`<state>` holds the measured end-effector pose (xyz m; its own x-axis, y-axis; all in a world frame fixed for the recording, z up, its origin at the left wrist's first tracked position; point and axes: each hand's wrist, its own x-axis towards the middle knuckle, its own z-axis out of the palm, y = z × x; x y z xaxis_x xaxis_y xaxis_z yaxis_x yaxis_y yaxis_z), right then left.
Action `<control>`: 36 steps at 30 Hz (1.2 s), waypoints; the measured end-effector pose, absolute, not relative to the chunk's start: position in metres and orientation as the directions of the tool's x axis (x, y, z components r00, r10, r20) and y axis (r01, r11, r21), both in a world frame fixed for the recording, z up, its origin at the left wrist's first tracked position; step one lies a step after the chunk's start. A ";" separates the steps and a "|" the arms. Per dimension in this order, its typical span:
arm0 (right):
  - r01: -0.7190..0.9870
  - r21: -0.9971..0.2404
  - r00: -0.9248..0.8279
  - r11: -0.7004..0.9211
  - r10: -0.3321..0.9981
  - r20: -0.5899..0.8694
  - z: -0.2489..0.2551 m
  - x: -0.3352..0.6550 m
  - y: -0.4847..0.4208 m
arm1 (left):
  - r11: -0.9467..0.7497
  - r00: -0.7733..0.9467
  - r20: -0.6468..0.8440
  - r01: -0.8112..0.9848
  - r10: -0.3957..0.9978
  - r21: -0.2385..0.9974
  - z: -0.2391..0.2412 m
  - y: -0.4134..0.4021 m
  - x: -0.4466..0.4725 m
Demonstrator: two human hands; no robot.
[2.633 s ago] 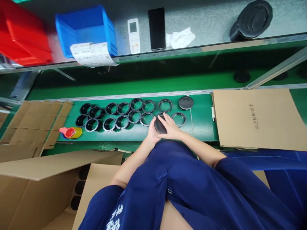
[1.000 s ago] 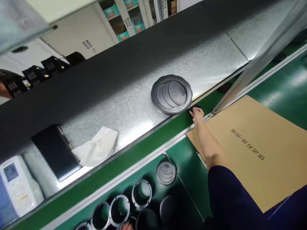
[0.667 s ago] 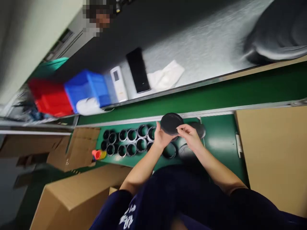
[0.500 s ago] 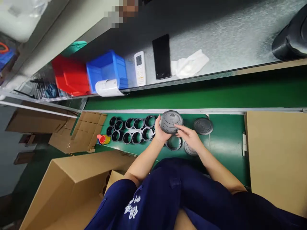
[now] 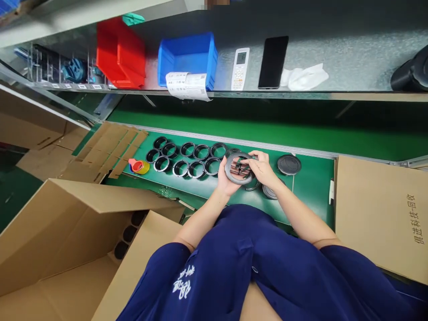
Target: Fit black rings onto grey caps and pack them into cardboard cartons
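I hold a round black vent cover [image 5: 238, 168] in both hands above the green bench [image 5: 307, 187], its slatted back turned towards me. My left hand [image 5: 226, 179] cups its lower left rim. My right hand [image 5: 261, 167] pinches its right rim with closed fingers. Two rows of black rings [image 5: 187, 157] lie on the bench just left of my hands. A closed black cover [image 5: 289, 164] lies to the right, and another ring and a cover sit partly hidden under my right wrist.
An open cardboard box [image 5: 67, 240] stands at lower left, flat cardboard [image 5: 381, 209] at right. The shelf above carries a red bin [image 5: 120, 53], blue bin [image 5: 189, 58], remote [image 5: 240, 67], phone [image 5: 273, 61], white cloth [image 5: 306, 76] and a black cover stack [image 5: 413, 73]. A tape roll [image 5: 139, 166] lies left.
My right hand fetched a black cover from the right of the shelf and brought it to my left hand. The cover has been flipped so its back faces me.
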<state>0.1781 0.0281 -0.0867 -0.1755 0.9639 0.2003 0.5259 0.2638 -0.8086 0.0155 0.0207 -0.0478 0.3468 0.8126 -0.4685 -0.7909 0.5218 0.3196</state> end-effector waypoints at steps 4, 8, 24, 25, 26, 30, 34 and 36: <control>0.447 -0.877 -0.183 0.178 0.977 0.105 -0.086 0.167 0.026 | 0.539 0.373 -0.468 -0.790 0.801 0.293 -0.048 0.013 0.001; 0.374 -0.919 -0.175 0.120 0.983 0.057 -0.083 0.160 0.020 | 0.562 0.397 -0.480 -0.782 0.782 0.270 -0.051 0.010 -0.009; 0.795 -0.598 -0.213 0.100 0.970 -0.121 -0.162 0.137 0.030 | 0.793 0.417 -0.734 -0.547 0.536 0.268 -0.101 0.001 -0.044; 0.846 -0.533 -0.096 0.010 0.986 -0.133 -0.170 0.145 0.044 | 0.791 0.400 -0.734 -0.534 0.548 0.299 -0.101 0.003 -0.051; 0.880 -0.470 0.000 -0.069 0.989 -0.145 -0.178 0.154 0.058 | 0.781 0.375 -0.734 -0.529 0.566 0.331 -0.102 0.005 -0.058; 0.929 -0.322 0.104 -0.184 0.963 -0.250 -0.209 0.181 0.096 | 0.754 0.280 -0.775 -0.555 0.567 0.352 -0.109 0.004 -0.089; 0.950 -0.262 0.079 -0.168 0.945 -0.317 -0.218 0.192 0.117 | 0.740 0.191 -0.837 -0.593 0.513 0.317 -0.119 -0.007 -0.117; 0.954 -0.263 0.080 -0.145 0.966 -0.245 -0.215 0.195 0.128 | 0.740 0.157 -0.862 -0.599 0.482 0.305 -0.124 -0.012 -0.128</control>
